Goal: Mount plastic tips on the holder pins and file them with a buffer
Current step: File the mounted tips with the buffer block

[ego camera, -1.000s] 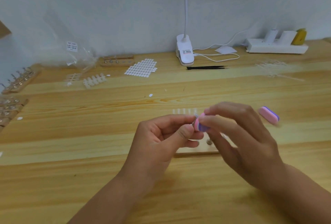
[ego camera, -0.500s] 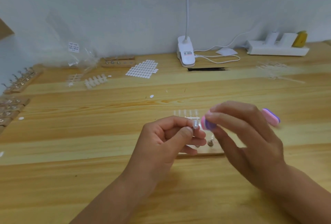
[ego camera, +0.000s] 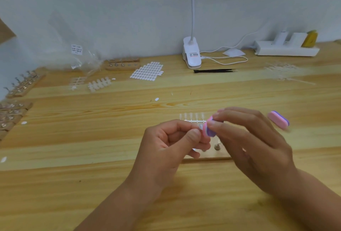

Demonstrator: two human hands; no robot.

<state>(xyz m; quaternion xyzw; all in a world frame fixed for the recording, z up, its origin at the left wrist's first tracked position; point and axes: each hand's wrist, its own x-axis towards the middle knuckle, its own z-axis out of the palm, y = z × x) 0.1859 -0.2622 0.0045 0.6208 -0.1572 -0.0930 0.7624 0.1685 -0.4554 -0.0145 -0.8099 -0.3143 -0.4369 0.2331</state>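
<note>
Left hand point(ego camera: 171, 144) is curling inward, thumb and forefinger pinching a small clear plastic tip point(ego camera: 200, 126). Right hand point(ego camera: 254, 144), fingers arched, is gripping a pink-and-purple oval foam buffer point(ego camera: 208, 129) against that tip, just above the pale wooden pin holder point(ego camera: 206, 157) on the wooden desk point(ego camera: 92, 194). The label on the white clip lamp point(ego camera: 191, 55) is showing too blurred to read.

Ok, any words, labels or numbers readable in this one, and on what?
Bag label: several lines of dark print, too blurred to read.
Lamp clip sticker: dark and red print, too small to read.
No other text shows.
</note>
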